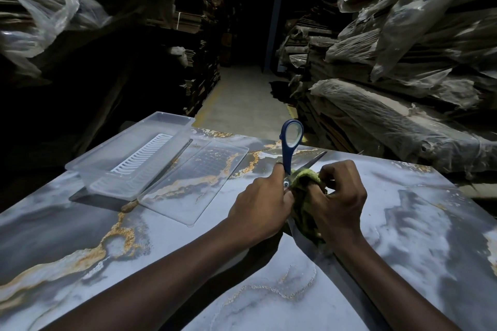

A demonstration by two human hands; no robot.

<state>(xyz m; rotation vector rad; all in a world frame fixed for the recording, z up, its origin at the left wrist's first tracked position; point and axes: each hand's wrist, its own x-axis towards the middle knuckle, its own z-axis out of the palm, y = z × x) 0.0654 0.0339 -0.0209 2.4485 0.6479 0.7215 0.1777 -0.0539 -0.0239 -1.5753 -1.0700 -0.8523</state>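
A pair of scissors (290, 142) with blue handles stands opened over the marbled table (134, 236); one handle loop sticks up and a steel blade points back right. My left hand (259, 204) grips the scissors near the pivot. A yellow-green cloth (306, 196) is wrapped over the blade, and my right hand (340, 201) holds that cloth with curled fingers against the metal. The second blade runs down between my wrists, partly hidden.
A clear plastic box (88, 169) with a white ribbed insert sits at the table's back left, its clear flat lid (188, 209) lying beside it. Stacks of plastic-wrapped boards line both sides of a dark aisle behind.
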